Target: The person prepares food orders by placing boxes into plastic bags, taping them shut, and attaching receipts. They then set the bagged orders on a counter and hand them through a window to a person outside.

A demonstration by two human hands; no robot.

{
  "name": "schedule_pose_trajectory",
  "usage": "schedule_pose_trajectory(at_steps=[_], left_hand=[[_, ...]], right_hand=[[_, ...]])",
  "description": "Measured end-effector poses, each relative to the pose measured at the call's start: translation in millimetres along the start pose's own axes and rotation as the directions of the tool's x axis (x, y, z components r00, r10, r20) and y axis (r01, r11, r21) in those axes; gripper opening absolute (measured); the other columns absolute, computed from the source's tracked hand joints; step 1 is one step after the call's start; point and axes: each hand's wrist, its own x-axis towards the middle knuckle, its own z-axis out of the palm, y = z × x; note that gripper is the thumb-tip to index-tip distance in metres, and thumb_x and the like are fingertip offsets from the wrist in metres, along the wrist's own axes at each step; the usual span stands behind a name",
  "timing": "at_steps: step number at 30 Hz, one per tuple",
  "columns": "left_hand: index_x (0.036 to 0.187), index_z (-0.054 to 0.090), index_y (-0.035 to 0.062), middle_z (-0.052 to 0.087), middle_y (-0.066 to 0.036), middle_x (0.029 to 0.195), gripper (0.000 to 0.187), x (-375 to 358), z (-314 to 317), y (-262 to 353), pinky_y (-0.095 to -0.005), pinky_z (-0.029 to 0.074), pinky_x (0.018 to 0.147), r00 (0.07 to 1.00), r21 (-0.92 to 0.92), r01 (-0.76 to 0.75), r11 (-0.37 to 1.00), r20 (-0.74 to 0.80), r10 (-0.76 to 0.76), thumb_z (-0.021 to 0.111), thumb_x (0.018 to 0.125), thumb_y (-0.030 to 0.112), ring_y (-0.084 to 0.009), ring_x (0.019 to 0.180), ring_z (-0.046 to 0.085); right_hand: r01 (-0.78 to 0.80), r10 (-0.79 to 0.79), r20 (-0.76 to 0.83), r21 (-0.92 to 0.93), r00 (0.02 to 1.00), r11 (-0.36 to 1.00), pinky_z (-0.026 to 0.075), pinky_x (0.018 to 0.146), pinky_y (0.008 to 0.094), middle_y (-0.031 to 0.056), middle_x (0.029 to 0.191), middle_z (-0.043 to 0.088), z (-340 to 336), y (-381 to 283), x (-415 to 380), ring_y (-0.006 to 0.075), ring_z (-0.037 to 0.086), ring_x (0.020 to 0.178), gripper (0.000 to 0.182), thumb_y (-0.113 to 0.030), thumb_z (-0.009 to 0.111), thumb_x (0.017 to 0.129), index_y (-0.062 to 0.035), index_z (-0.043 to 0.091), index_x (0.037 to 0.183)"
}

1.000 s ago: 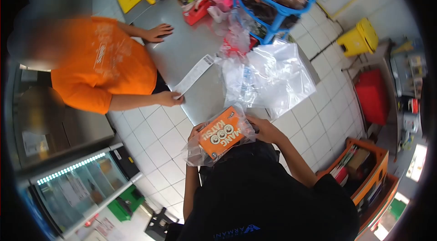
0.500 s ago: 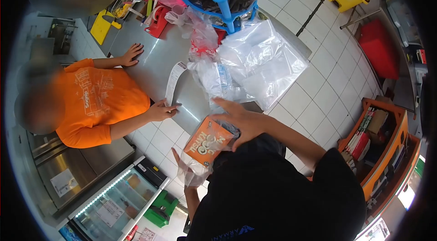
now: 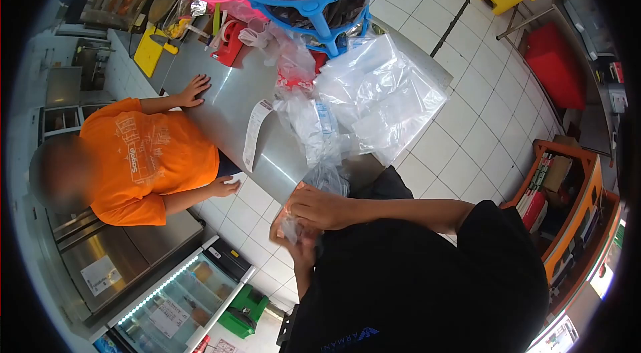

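An orange box (image 3: 278,225) in a clear plastic bag (image 3: 290,227) is held close to my black shirt, near the counter's lower edge. My right hand (image 3: 322,209) lies over the top of it with the fingers closed on the gathered bag. From below, my left hand (image 3: 304,249) grips the bagged box, its fingers slightly blurred. Both hands nearly touch and cover most of the box. Crumpled clear plastic (image 3: 327,178) lies just above my right hand.
A metal counter (image 3: 224,106) carries a paper receipt (image 3: 256,134), clear bags (image 3: 384,99), a red tape dispenser (image 3: 230,43) and a blue basket rack (image 3: 320,6). A person in an orange shirt (image 3: 153,153) stands at left, one hand on the counter.
My hands have come together over the box, and its printed face is now mostly covered. The other person's lower hand has let go of the receipt, which lies on the counter.
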Motion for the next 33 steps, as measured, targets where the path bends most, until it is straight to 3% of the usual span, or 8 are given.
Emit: schedule_pose_trajectory(at_steps=[8, 11, 17, 22, 24, 29, 31, 33], left_hand=[[0.106, 0.061, 0.0009, 0.072, -0.011, 0.081, 0.028, 32.5, -12.8, -7.3, -0.031, 0.054, 0.066, 0.946, 0.252, -0.309, 0.917, 0.186, 0.267, 0.077, 0.085, 0.008, -0.0175, 0.073, 0.069], [0.101, 0.063, 0.0009, 0.072, -0.014, 0.082, 0.019, 25.2, -7.3, -8.5, -0.0317, 0.053, 0.066, 0.988, 0.229, -0.107, 0.968, 0.132, 0.078, 0.069, 0.084, 0.004, -0.0194, 0.074, 0.07], [0.09, 0.07, 0.0033, 0.071, -0.014, 0.083, 0.018, 28.3, -19.5, -18.2, -0.0391, 0.052, 0.065, 0.948, 0.225, -0.288, 0.931, 0.204, 0.244, 0.071, 0.072, 0.001, -0.0302, 0.07, 0.068], [0.095, 0.073, 0.0066, 0.075, -0.01, 0.09, 0.03, 43.3, -20.9, 6.2, -0.0413, 0.052, 0.07, 0.825, 0.17, -0.481, 0.86, 0.42, 0.379, 0.079, 0.065, 0.004, -0.0315, 0.076, 0.069], [0.1, 0.073, 0.0066, 0.072, -0.01, 0.091, 0.035, 49.6, -28.2, 23.2, -0.0413, 0.051, 0.072, 0.809, 0.194, -0.511, 0.838, 0.437, 0.393, 0.079, 0.066, 0.002, -0.0314, 0.08, 0.066], [0.112, 0.068, 0.0053, 0.063, -0.009, 0.09, 0.03, 29.4, -71.4, 6.6, -0.0382, 0.048, 0.082, 0.911, -0.055, -0.39, 0.919, 0.122, 0.394, 0.076, 0.084, 0.005, -0.0267, 0.089, 0.061], [0.118, 0.065, 0.0047, 0.06, -0.01, 0.095, 0.029, 18.7, -77.9, -2.7, -0.037, 0.046, 0.086, 0.931, -0.178, -0.363, 0.915, -0.096, 0.351, 0.073, 0.09, 0.008, -0.0254, 0.094, 0.059], [0.122, 0.062, 0.0037, 0.059, -0.013, 0.104, 0.029, 13.7, -82.9, -0.8, -0.0355, 0.044, 0.088, 0.904, -0.174, -0.37, 0.912, -0.292, 0.312, 0.07, 0.095, 0.01, -0.0244, 0.099, 0.056]], right_hand=[[-0.177, 0.159, 0.088, 0.26, 0.983, 0.949, 0.044, 0.1, 0.0405, 0.011, 0.128, 0.049, -9.5, -11.0, -7.5, 0.0252, 0.052, 0.115, 0.021, -0.013, 0.056, 0.102, -0.0004, 0.067, 0.115], [-0.138, 0.16, -0.042, 0.325, 0.986, 0.935, 0.039, 0.106, 0.0377, 0.0115, 0.125, 0.052, -19.5, -19.6, -21.2, 0.0272, 0.05, 0.119, 0.024, -0.017, 0.061, 0.097, -0.0039, 0.067, 0.117], [-0.242, 0.342, -0.317, 0.315, 0.884, 0.918, 0.039, 0.107, 0.042, 0.0149, 0.13, 0.053, -23.6, 13.0, -55.5, 0.0317, 0.048, 0.128, 0.034, -0.023, 0.065, 0.095, -0.0016, 0.062, 0.122], [-0.064, 0.116, 0.134, -0.34, 0.984, 0.938, 0.04, 0.11, 0.0459, 0.0144, 0.134, 0.059, -39.0, -41.3, -2.4, 0.033, 0.051, 0.13, 0.041, -0.024, 0.08, 0.085, -0.0054, 0.067, 0.118], [-0.239, 0.233, 0.265, -0.007, 0.936, 0.971, 0.042, 0.108, 0.0457, 0.0123, 0.126, 0.064, -51.8, -24.6, 3.5, 0.0324, 0.056, 0.125, 0.039, -0.024, 0.08, 0.083, -0.0055, 0.069, 0.116], [-0.407, 0.3, 0.279, 0.524, 0.912, 0.748, 0.055, 0.092, 0.0373, 0.0076, 0.12, 0.068, -56.0, 51.2, 74.1, 0.0201, 0.067, 0.102, 0.022, -0.019, 0.063, 0.1, -0.0077, 0.068, 0.118], [-0.702, 0.638, 0.3, 0.217, 0.709, 0.678, 0.058, 0.087, 0.0341, 0.0082, 0.123, 0.067, -34.6, 112.3, 103.9, 0.0179, 0.068, 0.099, 0.023, -0.017, 0.057, 0.104, -0.0067, 0.067, 0.122], [-0.852, 0.832, 0.246, 0.323, 0.497, 0.413, 0.057, 0.084, 0.0324, 0.0073, 0.123, 0.065, -6.4, 166.5, 118.3, 0.0162, 0.068, 0.097, 0.026, -0.018, 0.062, 0.1, -0.0077, 0.069, 0.123]])
